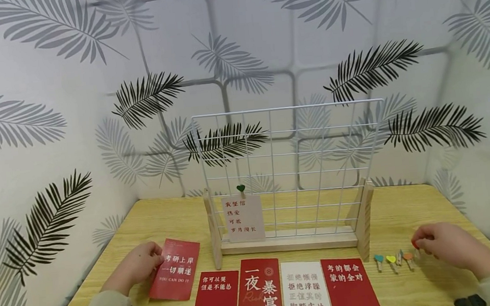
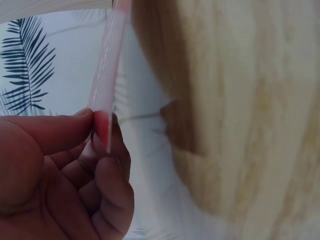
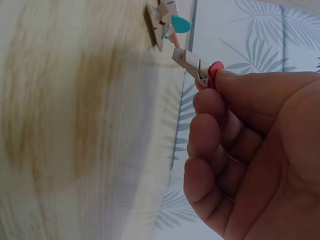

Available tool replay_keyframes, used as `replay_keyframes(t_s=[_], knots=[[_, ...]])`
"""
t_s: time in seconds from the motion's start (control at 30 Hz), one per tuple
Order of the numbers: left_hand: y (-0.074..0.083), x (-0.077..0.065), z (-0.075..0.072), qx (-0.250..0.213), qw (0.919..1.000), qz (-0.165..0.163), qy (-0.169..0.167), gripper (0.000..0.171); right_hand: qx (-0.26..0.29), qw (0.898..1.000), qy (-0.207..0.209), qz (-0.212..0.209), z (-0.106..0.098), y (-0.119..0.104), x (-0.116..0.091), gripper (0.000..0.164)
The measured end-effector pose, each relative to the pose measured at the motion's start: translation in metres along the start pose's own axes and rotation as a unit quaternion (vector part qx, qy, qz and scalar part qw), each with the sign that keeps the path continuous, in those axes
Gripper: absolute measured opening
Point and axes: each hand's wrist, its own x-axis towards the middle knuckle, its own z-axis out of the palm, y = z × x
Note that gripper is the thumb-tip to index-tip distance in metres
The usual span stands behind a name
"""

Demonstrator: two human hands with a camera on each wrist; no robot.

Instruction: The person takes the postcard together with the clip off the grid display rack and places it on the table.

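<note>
My left hand [image 1: 142,264] pinches the upper left edge of a red card [image 1: 176,273] with white lettering, left of the wire grid rack [image 1: 299,167]. Seen edge-on in the left wrist view, the card [image 2: 107,75] sits between thumb and curled fingers. On the right, my right hand [image 1: 444,244] pinches a small wooden clothespin [image 3: 192,66] by its end with a red decoration, thumb against forefinger. Several more clothespins [image 1: 391,260] with blue, yellow and orange tops lie just left of that hand. A white card [image 1: 243,219] hangs from the rack by a green heart clothespin [image 1: 241,189].
In front of the rack's wooden base [image 1: 289,244] several cards lie in a row: a red one [image 1: 215,301], another red one [image 1: 258,292], a white one [image 1: 304,292] and a red one [image 1: 351,288]. Leaf-patterned walls [image 1: 260,33] border the wooden table [image 1: 166,210].
</note>
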Motion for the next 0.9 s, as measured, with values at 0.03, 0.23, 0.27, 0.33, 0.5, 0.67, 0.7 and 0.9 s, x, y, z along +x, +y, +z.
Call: replay_keyframes(t_s=[0.03,0.23,0.27,0.33,0.5,0.67,0.7,0.9], knots=[[-0.001,0.0,0.001,0.004,1.0,-0.001,0.0,0.01,-0.003,1.0,0.0,-0.003,0.001,0.001,0.001,0.018],[-0.004,0.0,0.007,0.014,0.9999,0.002,-0.003,0.01,-0.05,0.998,0.007,-0.031,0.008,0.006,0.003,0.01],[-0.004,0.0,0.007,0.014,0.9999,0.003,-0.004,0.01,-0.057,0.998,0.007,-0.033,0.009,0.007,0.003,0.009],[-0.005,0.0,0.009,0.015,0.9999,0.003,-0.007,0.01,-0.07,0.997,0.008,-0.037,0.01,0.007,0.004,0.009],[-0.007,0.001,0.012,0.018,0.9998,-0.002,-0.012,0.009,-0.076,0.996,0.003,-0.034,0.011,0.006,0.006,0.012],[-0.007,0.002,0.012,0.028,0.9995,0.001,-0.017,0.008,-0.075,0.997,-0.004,-0.033,0.013,0.006,0.007,0.013],[-0.007,0.002,0.012,0.029,0.9994,0.001,-0.018,0.007,-0.076,0.997,-0.005,-0.034,0.013,0.007,0.007,0.013],[-0.005,0.0,0.012,0.034,0.9992,0.003,-0.019,0.007,-0.082,0.996,-0.002,-0.029,0.014,0.008,0.008,0.012]])
